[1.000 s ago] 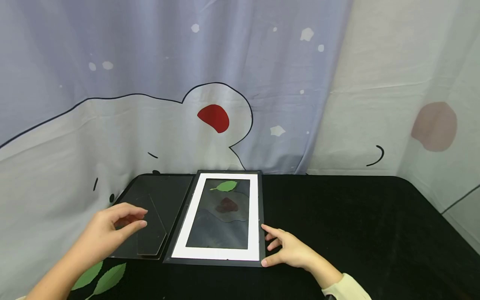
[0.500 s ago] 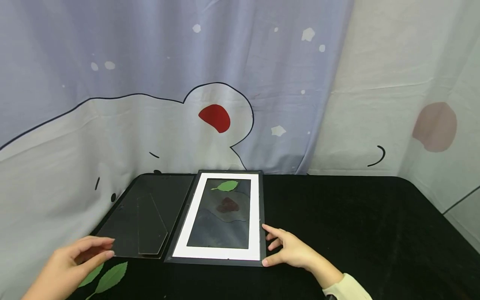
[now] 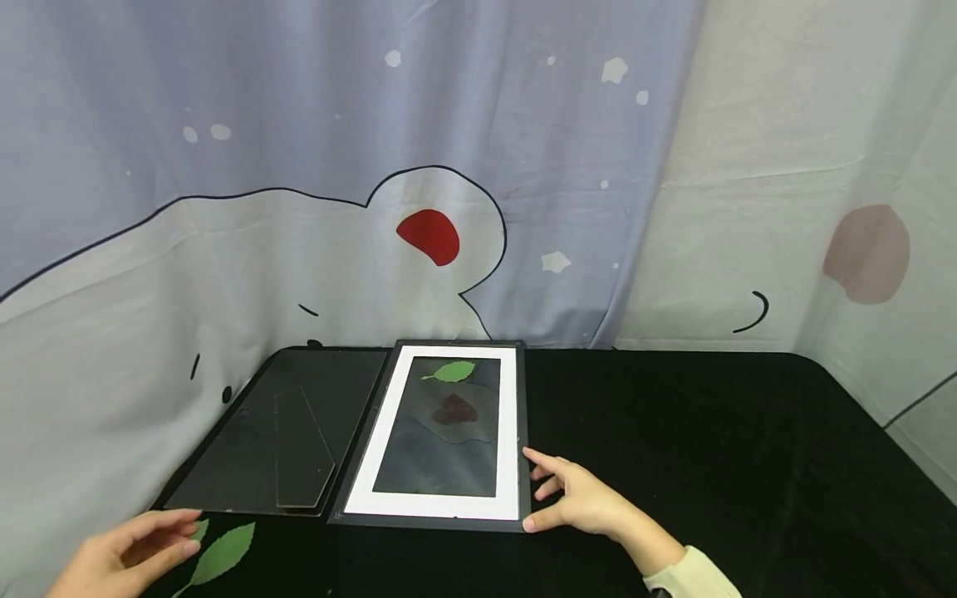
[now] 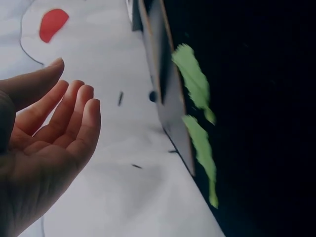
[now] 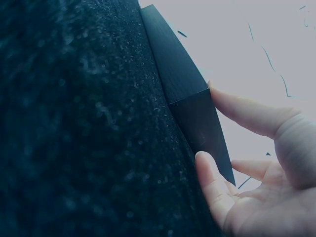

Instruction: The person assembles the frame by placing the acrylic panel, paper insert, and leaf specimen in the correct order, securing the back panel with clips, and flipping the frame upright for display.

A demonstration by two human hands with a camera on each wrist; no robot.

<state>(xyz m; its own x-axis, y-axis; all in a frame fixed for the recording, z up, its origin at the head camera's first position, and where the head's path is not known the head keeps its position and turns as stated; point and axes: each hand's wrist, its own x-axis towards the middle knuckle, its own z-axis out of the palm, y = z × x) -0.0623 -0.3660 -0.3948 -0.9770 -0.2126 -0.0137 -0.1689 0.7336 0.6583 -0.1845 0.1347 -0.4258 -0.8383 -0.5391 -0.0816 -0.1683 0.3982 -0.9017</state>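
In the head view, my left hand (image 3: 127,555) hovers by two green leaves (image 3: 224,552) near the front left, partly covering one. The left wrist view shows its fingers (image 4: 74,118) loosely bent, apart from both leaves (image 4: 192,76), with nothing held. A dark picture frame (image 3: 434,522) with a white mat lies flat in the middle. One green leaf (image 3: 452,371) lies in its upper window. My right hand (image 3: 579,498) touches the frame's right edge with fingertips and thumb. In the right wrist view, the thumb and fingers meet the frame's dark side (image 5: 202,123) near a corner.
Left of the frame lies a dark backing board (image 3: 224,465) with a stand leg (image 3: 299,465) on it. Black cloth (image 3: 673,448) covers the table. A printed curtain (image 3: 299,249) hangs right behind it. The frame's glossy window mirrors the curtain.
My left hand has moved from over the backing board down and left to beside the two leaves. The right hand and the frame have kept their places.
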